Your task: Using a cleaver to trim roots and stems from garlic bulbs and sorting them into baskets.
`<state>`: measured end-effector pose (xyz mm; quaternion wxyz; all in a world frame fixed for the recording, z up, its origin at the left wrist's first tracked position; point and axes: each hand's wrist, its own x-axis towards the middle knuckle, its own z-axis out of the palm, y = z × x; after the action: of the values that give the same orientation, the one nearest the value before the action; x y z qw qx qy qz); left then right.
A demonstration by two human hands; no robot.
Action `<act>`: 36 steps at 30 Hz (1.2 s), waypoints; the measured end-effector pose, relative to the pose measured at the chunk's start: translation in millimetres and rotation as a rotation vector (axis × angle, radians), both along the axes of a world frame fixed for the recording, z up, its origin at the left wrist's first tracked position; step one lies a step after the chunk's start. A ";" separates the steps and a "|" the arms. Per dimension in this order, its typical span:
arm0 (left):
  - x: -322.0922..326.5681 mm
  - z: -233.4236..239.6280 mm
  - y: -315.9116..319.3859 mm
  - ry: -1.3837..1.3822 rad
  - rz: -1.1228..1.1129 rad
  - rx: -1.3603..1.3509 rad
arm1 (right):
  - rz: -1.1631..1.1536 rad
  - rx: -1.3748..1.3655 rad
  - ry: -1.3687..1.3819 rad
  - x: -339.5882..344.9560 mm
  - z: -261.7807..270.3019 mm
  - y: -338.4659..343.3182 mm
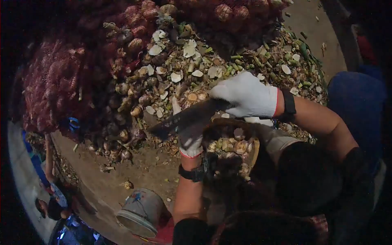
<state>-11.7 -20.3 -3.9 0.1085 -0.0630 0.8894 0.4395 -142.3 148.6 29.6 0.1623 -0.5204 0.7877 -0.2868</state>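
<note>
My right hand point(249, 94), in a white knit glove with a red cuff edge, grips a dark, broad-bladed knife point(186, 119). The blade slants down and left across my left hand point(190, 143), which is also gloved and mostly hidden under blade and shadow. A garlic bulb point(193, 97) with a pale cut stem end shows just above the blade. What looks like a gloved left finger lies along its left side, so my left hand seems to hold it. Beneath my hands, a container with a yellowish rim point(256, 154) holds several garlic bulbs point(230, 145).
Cut stems, roots and skins heap up ahead point(214, 72). Loose garlic bulbs point(125, 104) lie at left beside red mesh sacks point(55, 88); another sack point(242, 18) is at the top. A tipped pail point(142, 208) sits lower left. A blue-trousered leg point(355, 98) is at right.
</note>
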 end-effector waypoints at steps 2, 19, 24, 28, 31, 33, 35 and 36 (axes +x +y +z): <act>10.2 -4.8 -2.4 0.231 -0.055 -0.133 | 0.008 -0.030 0.033 2.0 3.4 1.4; -15.4 44.2 24.2 0.141 0.733 0.479 | -0.418 0.303 0.069 -39.2 -42.3 25.8; -31.5 36.7 18.7 0.163 0.590 0.635 | -0.458 0.015 -0.023 -18.0 -37.0 15.8; -31.3 10.5 27.2 0.103 0.798 1.144 | -0.515 -0.228 -0.138 -11.1 -25.8 -1.5; -41.6 -18.3 41.4 0.023 0.847 1.200 | -0.438 -0.014 -0.562 -15.0 -23.1 -11.1; -44.1 -33.8 43.9 0.049 0.911 1.548 | -0.324 -0.021 -0.203 -14.2 -23.7 -14.5; -38.7 -43.3 37.4 0.084 0.838 1.588 | -0.379 -0.150 -0.147 -9.2 -24.2 -12.5; -33.3 -45.0 29.6 0.156 0.538 2.128 | -0.378 -0.196 -0.122 -6.5 -23.1 -8.7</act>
<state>-45.0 9.3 -48.9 -0.0486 -0.1013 0.0174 0.9935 -148.8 139.9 6.5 0.1015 -0.3583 0.8284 -0.4184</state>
